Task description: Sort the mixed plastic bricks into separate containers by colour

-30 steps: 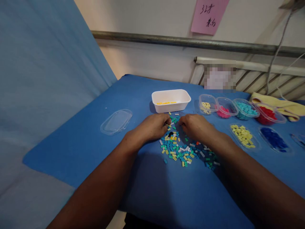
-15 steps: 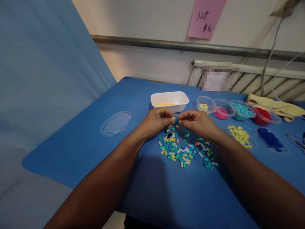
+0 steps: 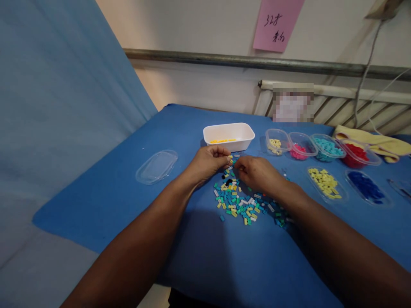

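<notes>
A heap of small mixed-colour bricks (image 3: 244,201) lies on the blue table cover (image 3: 135,188). My left hand (image 3: 208,162) is raised a little over the heap's far end, its fingertips pinched on a small pale brick. My right hand (image 3: 257,173) rests low on the heap beside it, fingers curled down onto the bricks; whether it holds one is hidden. Just beyond both hands stands a white rectangular tub (image 3: 229,135) with some yellow bricks inside.
A clear lid (image 3: 156,166) lies to the left. To the right sit several clear dishes of sorted bricks: pale yellow (image 3: 276,143), pink (image 3: 300,149), teal (image 3: 327,147), red (image 3: 358,154), yellow (image 3: 325,182), dark blue (image 3: 366,186). A yellow cloth (image 3: 379,143) lies behind them.
Both hands rose from the heap and met fingertip to fingertip. Now my right hand has dropped back onto the bricks, while my left stays raised with the small brick.
</notes>
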Tool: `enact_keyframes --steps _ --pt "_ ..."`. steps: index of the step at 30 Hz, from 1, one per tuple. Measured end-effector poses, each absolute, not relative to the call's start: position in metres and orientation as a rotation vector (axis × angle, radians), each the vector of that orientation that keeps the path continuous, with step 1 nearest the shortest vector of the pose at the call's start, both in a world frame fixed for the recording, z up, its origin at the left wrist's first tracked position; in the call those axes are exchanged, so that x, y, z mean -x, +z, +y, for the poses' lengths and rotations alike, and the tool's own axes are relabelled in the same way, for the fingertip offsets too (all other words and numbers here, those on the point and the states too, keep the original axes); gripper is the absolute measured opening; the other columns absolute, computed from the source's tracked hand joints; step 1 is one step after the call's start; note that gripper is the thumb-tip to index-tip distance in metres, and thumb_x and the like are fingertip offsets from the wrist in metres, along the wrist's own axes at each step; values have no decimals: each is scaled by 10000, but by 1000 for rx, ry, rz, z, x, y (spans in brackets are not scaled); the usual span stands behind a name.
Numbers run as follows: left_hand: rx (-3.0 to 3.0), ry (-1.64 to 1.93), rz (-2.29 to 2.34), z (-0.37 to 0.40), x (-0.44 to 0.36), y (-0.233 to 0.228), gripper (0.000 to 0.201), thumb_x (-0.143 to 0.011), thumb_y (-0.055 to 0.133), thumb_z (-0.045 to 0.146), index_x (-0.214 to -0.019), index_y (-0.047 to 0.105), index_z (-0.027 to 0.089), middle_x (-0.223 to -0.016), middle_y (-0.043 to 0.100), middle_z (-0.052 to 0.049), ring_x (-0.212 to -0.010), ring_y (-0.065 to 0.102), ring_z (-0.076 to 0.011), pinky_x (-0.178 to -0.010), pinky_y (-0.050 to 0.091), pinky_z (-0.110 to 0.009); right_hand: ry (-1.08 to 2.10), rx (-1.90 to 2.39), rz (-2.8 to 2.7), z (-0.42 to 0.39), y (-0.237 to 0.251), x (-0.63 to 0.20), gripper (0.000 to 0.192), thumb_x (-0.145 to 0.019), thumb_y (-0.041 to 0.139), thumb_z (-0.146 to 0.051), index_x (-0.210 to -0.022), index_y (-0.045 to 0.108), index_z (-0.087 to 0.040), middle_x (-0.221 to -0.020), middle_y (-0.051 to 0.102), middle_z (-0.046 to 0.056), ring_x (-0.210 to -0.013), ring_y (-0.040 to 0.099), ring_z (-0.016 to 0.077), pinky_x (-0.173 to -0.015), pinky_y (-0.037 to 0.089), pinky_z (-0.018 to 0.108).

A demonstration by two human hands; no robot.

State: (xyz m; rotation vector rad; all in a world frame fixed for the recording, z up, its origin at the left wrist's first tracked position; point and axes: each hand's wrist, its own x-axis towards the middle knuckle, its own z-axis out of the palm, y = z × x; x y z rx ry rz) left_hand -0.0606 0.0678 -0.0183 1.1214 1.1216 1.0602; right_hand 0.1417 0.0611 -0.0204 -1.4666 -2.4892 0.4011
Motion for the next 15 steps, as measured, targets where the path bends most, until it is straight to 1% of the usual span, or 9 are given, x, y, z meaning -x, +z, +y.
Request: enact_keyframes --steps 3,5,7,9,12,15 --pt "-1104 1054 1119 66 58 -17 194 -766 849 96 -902 718 141 -750 743 -29 -705 725 -134 -708 582 -263 566 1414 -2213 61 -25 -143 286 -931 625 -159 -1173 776 -186 -989 819 63 -863 727 199 -781 495 301" --pt "-1110 1057 1107 65 55 -18 186 -774 852 117 -908 725 141 -773 754 -30 -704 713 -126 -714 580 -263 789 1336 -1967 62 -29 -141 304 -912 651 -188 -1197 753 -173 -951 801 52 -821 721 185 -766 529 299" --pt "-1139 1084 1101 65 52 -20 182 -773 853 143 -916 740 144 -793 756 -18 -706 697 -118 -729 575 -263 1043 1256 -1738 62 -31 -137 320 -876 690 -217 -1189 741 -172 -914 781 35 -782 712 169 -742 552 293" --pt "-1218 1129 1110 64 50 -24 174 -772 851 170 -920 761 150 -829 767 -8 -732 693 -118 -758 576 -270 1236 1194 -1550 61 -32 -132 318 -827 746 -243 -1139 742 -183 -868 765 14 -747 696 154 -711 555 280" --pt "-1400 1176 1132 63 47 -29 155 -808 825 210 -952 801 159 -917 806 -24 -821 726 -150 -815 589 -294 1351 1125 -1348 60 -33 -129 313 -769 839 -300 -1051 755 -195 -856 773 12 -752 689 145 -694 556 267" --pt "-1587 1174 1176 59 47 -30 163 -889 769 250 -1017 835 175 -1000 837 -50 -918 762 -191 -879 603 -331 1404 1105 -1220 59 -34 -130 353 -740 913 -379 -1010 781 -194 -879 798 29 -783 711 148 -711 570 266"
